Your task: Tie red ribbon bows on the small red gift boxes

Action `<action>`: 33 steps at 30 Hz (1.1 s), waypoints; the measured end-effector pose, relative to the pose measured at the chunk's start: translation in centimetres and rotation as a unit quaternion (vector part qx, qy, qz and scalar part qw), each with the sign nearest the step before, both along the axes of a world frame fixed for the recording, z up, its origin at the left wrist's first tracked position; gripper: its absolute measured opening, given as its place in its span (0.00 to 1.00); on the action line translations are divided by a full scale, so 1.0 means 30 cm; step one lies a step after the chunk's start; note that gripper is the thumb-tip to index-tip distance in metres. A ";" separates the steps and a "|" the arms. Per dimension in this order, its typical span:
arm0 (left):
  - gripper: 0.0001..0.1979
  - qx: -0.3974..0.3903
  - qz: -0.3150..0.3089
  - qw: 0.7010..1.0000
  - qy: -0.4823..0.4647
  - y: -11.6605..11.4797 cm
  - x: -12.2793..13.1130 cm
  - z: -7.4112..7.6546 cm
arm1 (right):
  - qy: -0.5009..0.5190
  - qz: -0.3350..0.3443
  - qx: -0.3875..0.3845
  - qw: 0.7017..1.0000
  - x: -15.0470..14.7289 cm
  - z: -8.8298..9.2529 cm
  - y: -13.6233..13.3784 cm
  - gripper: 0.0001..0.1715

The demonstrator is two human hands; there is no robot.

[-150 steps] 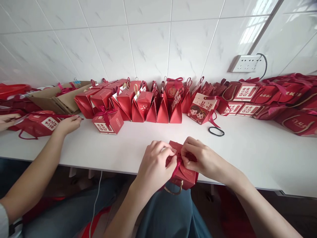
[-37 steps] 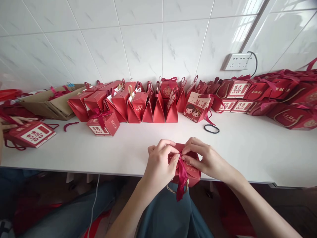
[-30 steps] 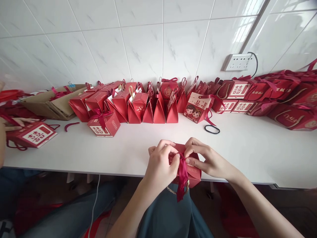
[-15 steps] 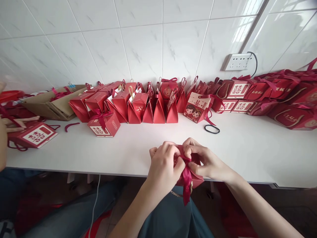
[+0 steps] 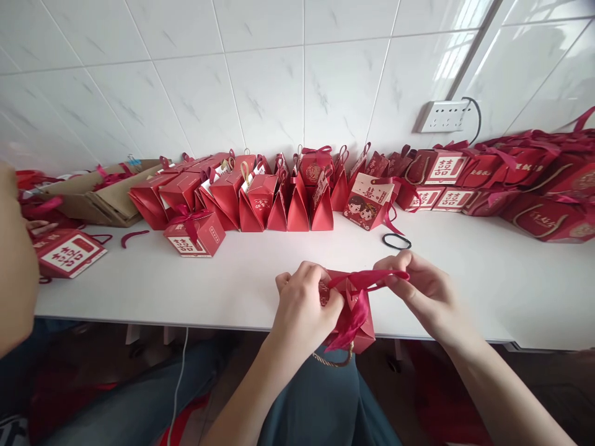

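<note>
1. White tiled wall (image 5: 264, 80) stands behind a white table (image 5: 186, 291); I take the black ring (image 5: 396, 248), which lies on this table, as landmark.
2. Behind the ring, on the wall, is a power strip (image 5: 445, 116) with a dark cable. A cartoon box (image 5: 365, 204) sits just behind the ring and to its left.
3. Farther left of the ring stand a row of red boxes (image 5: 297, 207), one bow-tied box (image 5: 195, 234), a ribbon scrap (image 5: 133, 236) and an open cardboard carton (image 5: 100, 192). To its right, a stack of red boxes (image 5: 458, 167) goes along the wall.
4. At far left from the ring, a co-worker's arm (image 5: 16, 266) is in front of another red box (image 5: 72, 253) and hides part of it.
5. In front of the ring, slightly left, is the held box (image 5: 365, 328), at the table's front edge, its rope handle (image 5: 335, 363) hanging toward the person.
6. Left hand (image 5: 309, 303) clasps this box at its upper left, fingers bent; its fingertips are partly hidden.
7. Right hand (image 5: 425, 291), just before the ring, pinches the ribbon (image 5: 356, 316) between thumb and fingers and holds it out sideways, wrist bent inward.
</note>
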State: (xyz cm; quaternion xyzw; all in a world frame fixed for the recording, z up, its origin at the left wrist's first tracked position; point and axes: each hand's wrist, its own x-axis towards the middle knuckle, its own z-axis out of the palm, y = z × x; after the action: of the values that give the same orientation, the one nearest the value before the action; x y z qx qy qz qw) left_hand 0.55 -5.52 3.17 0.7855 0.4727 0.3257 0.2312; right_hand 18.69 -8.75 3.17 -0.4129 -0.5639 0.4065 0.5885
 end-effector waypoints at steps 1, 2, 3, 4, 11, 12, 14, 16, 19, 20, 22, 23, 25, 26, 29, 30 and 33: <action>0.03 0.000 0.007 1.000 0.007 0.005 0.005 0.004 | 0.011 0.002 0.002 1.000 -0.004 0.003 -0.004 0.10; 0.04 0.002 0.015 1.000 0.010 0.011 0.009 0.007 | 0.025 0.007 0.002 1.000 -0.006 0.005 -0.006 0.07; 0.05 0.004 0.025 1.000 0.009 0.018 0.011 0.009 | 0.041 0.013 0.002 0.999 -0.008 0.007 -0.008 0.05; 0.06 0.007 0.036 0.999 0.001 0.027 0.012 0.010 | 0.061 0.019 0.003 0.998 -0.008 0.011 -0.009 0.05; 0.04 -0.180 0.005 0.956 -0.231 0.083 -0.028 0.029 | 0.211 0.038 0.030 0.976 0.002 0.079 -0.016 0.06; 0.04 -0.201 -0.023 0.936 -0.288 0.088 -0.035 0.035 | 0.220 0.035 0.029 0.974 0.005 0.090 -0.017 0.07; 0.04 -0.229 -0.078 0.890 -0.386 0.095 -0.048 0.049 | 0.219 0.016 0.027 0.975 0.013 0.107 -0.016 0.07; 0.03 -0.256 -0.114 0.849 -0.447 0.100 -0.058 0.065 | 0.203 -0.005 0.029 0.979 0.019 0.118 -0.011 0.07; 0.03 -0.297 -0.137 0.803 -0.498 0.105 -0.070 0.088 | 0.188 -0.014 0.032 0.982 0.024 0.125 0.001 0.05; 0.04 -0.304 -0.141 0.790 -0.513 0.107 -0.075 0.094 | 0.188 -0.013 0.033 0.981 0.024 0.126 0.006 0.05; 0.05 -0.310 -0.146 0.767 -0.542 0.112 -0.087 0.105 | 0.190 -0.008 0.033 0.981 0.022 0.130 0.013 0.05; 0.06 -0.308 -0.145 0.759 -0.555 0.115 -0.094 0.111 | 0.189 -0.006 0.033 0.981 0.021 0.133 0.016 0.06; 0.07 -0.302 -0.141 0.747 -0.575 0.120 -0.111 0.122 | 0.183 -0.003 0.035 0.982 0.018 0.139 0.022 0.06; 0.07 -0.300 -0.137 0.743 -0.583 0.122 -0.121 0.128 | 0.180 -0.004 0.037 0.983 0.017 0.143 0.025 0.06; 0.08 -0.295 -0.124 0.727 -0.607 0.126 -0.153 0.151 | 0.173 -0.012 0.037 0.984 0.016 0.155 0.043 0.06; 0.08 -0.292 -0.119 0.720 -0.618 0.127 -0.164 0.159 | 0.171 -0.014 0.036 0.985 0.015 0.159 0.051 0.06; 0.09 -0.274 -0.088 0.702 -0.651 0.129 -0.197 0.182 | 0.165 -0.011 0.035 0.986 0.010 0.169 0.080 0.05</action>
State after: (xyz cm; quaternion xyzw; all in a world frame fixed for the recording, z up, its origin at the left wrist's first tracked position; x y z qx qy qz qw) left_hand -5.35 -1.67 8.63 0.3177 0.2021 0.5901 0.7142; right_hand 18.99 -6.34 8.24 -0.3254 -0.4683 0.4429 0.6918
